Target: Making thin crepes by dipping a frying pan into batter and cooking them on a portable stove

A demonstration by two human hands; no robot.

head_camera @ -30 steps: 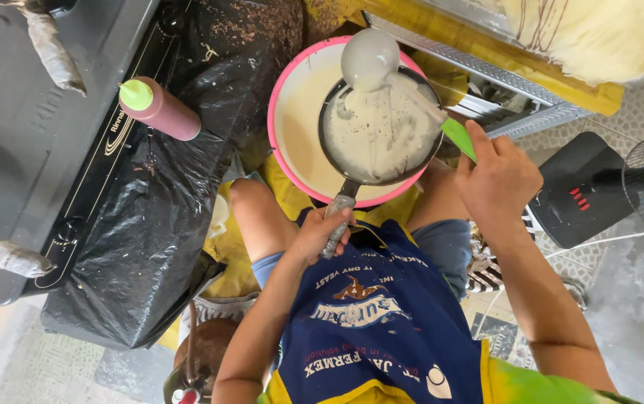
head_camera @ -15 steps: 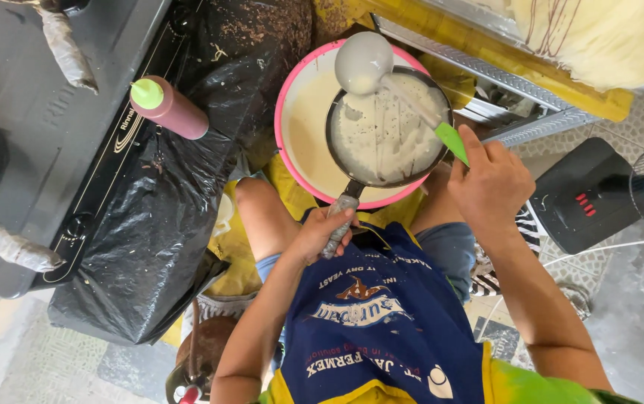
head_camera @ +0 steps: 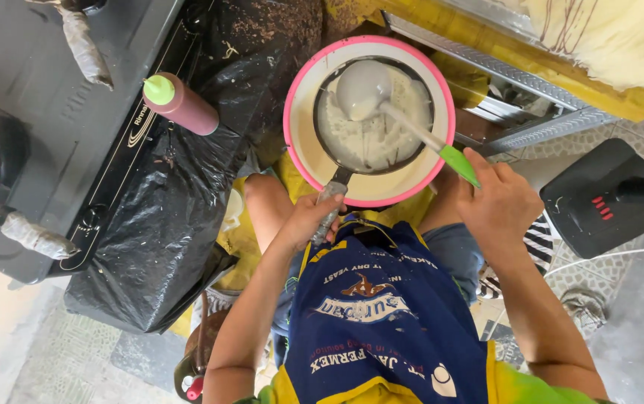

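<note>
My left hand [head_camera: 308, 221] grips the wrapped handle of a small dark frying pan [head_camera: 406, 153] coated with white batter. The pan hangs over a round basin with a pink rim [head_camera: 293, 150] that holds pale batter. My right hand [head_camera: 498, 206] holds the green handle of a white ladle [head_camera: 363, 90]. The ladle's bowl rests upside down on the far side of the pan. Both arms reach out over a dark blue apron.
A pink squeeze bottle with a green cap [head_camera: 180, 105] lies on black plastic sheeting [head_camera: 165, 217] at the left. A dark gas stove [head_camera: 45, 142] stands further left. A black fan base [head_camera: 610, 198] sits at the right, a yellow shelf [head_camera: 531, 60] behind the basin.
The ladle's bowl has come down from the basin's far rim onto the pan. My hands keep their grips and the view has shifted slightly.
</note>
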